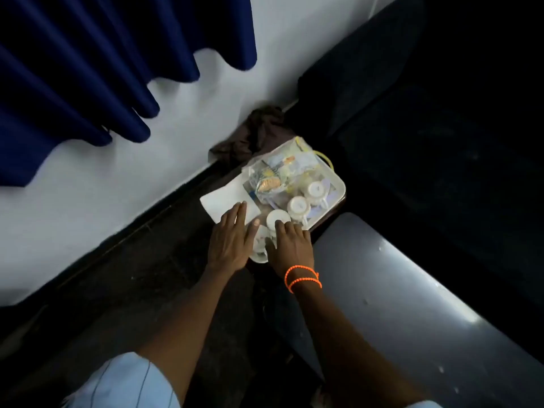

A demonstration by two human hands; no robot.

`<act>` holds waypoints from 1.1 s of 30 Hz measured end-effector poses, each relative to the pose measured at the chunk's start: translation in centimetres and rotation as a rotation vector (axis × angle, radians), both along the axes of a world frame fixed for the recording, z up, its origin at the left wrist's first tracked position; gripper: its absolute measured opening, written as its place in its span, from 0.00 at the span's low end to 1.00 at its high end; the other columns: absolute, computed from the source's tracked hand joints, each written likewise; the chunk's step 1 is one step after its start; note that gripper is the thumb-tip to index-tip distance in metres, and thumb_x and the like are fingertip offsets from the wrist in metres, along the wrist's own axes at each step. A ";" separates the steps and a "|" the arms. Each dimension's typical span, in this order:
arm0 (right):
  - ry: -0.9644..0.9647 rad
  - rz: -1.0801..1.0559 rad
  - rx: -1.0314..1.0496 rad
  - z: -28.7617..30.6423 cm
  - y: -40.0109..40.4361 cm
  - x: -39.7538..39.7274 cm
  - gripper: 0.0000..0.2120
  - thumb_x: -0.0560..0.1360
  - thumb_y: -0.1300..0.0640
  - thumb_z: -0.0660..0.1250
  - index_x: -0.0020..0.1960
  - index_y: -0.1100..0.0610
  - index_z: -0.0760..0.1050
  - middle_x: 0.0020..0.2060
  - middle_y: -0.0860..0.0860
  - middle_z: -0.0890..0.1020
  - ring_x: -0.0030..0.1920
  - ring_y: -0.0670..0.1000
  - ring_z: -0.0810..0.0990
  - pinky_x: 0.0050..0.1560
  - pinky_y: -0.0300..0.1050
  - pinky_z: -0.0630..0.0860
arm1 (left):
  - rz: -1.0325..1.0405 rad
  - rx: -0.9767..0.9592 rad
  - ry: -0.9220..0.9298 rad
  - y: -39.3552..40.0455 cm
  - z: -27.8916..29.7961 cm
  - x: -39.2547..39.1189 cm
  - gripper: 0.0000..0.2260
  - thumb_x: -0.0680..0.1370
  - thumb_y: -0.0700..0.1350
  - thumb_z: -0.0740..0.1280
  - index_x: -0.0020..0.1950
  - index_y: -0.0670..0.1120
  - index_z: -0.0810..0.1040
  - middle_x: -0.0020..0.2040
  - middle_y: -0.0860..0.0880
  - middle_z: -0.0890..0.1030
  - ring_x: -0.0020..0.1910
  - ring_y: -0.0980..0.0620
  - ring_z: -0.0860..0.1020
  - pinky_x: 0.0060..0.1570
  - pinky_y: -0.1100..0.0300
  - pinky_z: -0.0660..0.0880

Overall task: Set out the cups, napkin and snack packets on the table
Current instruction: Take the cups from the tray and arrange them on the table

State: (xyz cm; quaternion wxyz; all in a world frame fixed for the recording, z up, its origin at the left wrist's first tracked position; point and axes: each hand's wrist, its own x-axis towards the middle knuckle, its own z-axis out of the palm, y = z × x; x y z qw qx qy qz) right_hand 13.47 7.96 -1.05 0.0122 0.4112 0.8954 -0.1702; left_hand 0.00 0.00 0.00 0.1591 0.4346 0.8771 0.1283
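Note:
A white tray (338, 184) sits low by the wall and carries upturned white cups and a clear bag of snack packets (273, 175). Two cups (315, 188) (298, 206) stand upside down in the tray's middle. My right hand (290, 245) lies over a third upturned cup (276, 219), fingertips on its base. My left hand (232, 237) is flat with straight fingers, its tips on a white napkin (223, 201) at the tray's left corner. Between the two hands another white cup (260, 245) is partly hidden.
A white wall (117, 187) with a dark blue curtain (88, 69) runs along the left. A brown cloth (259, 131) lies behind the tray. A grey tabletop (412, 304) reaches in from the right. A dark seat (412, 98) fills the upper right.

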 end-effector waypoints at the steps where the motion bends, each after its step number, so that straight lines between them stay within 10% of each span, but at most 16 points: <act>1: 0.001 0.002 -0.031 -0.7 -0.3 -0.3 0.21 0.80 0.45 0.62 0.66 0.58 0.75 0.58 0.58 0.83 0.59 0.62 0.79 0.60 0.57 0.71 | 0.017 0.000 0.010 0.1 -0.6 0.0 0.33 0.84 0.64 0.46 0.79 0.44 0.68 0.75 0.41 0.75 0.72 0.42 0.73 0.70 0.46 0.72; 4: 0.054 -0.046 -0.076 -2.0 -0.8 -1.2 0.20 0.81 0.43 0.60 0.63 0.57 0.74 0.53 0.57 0.85 0.56 0.61 0.80 0.58 0.56 0.70 | 0.128 -0.021 -0.018 0.6 -1.7 -0.4 0.41 0.81 0.70 0.38 0.65 0.45 0.81 0.57 0.40 0.83 0.59 0.40 0.80 0.58 0.45 0.76; 13: 0.326 -0.300 -0.272 -3.3 -2.1 -1.8 0.22 0.80 0.42 0.64 0.66 0.56 0.72 0.52 0.58 0.87 0.54 0.62 0.84 0.59 0.55 0.75 | 0.507 -0.013 -0.421 2.4 -2.9 0.0 0.41 0.82 0.70 0.45 0.55 0.40 0.86 0.57 0.37 0.85 0.59 0.35 0.81 0.58 0.47 0.76; 21: 0.541 -0.631 -0.652 -1.3 -2.1 -1.1 0.18 0.79 0.42 0.65 0.62 0.53 0.76 0.47 0.51 0.87 0.53 0.58 0.84 0.48 0.45 0.75 | 0.665 0.127 -0.451 1.6 -0.9 1.2 0.15 0.79 0.52 0.69 0.42 0.41 0.83 0.44 0.42 0.86 0.45 0.40 0.85 0.48 0.43 0.84; 25: 0.765 -0.850 -0.832 -0.3 -1.3 0.4 0.19 0.76 0.39 0.64 0.51 0.53 0.83 0.42 0.45 0.85 0.48 0.51 0.83 0.45 0.42 0.75 | 0.723 0.224 -0.634 1.2 -0.7 3.0 0.13 0.73 0.51 0.77 0.51 0.45 0.82 0.49 0.45 0.86 0.49 0.44 0.86 0.48 0.41 0.85; 29: 0.886 -0.974 -0.962 -0.8 -0.6 3.0 0.12 0.77 0.45 0.66 0.47 0.48 0.86 0.45 0.41 0.88 0.50 0.46 0.85 0.53 0.46 0.80 | 0.809 0.315 -1.017 1.4 -0.2 5.3 0.31 0.68 0.45 0.84 0.69 0.44 0.76 0.59 0.44 0.84 0.56 0.46 0.85 0.54 0.44 0.85; 33: 0.925 -0.950 -1.092 -1.3 0.5 5.2 0.15 0.74 0.43 0.66 0.45 0.52 0.86 0.46 0.44 0.89 0.51 0.50 0.86 0.53 0.54 0.81 | 0.716 0.267 -1.158 1.7 0.6 7.9 0.23 0.68 0.43 0.84 0.61 0.44 0.83 0.55 0.44 0.88 0.52 0.47 0.88 0.49 0.53 0.86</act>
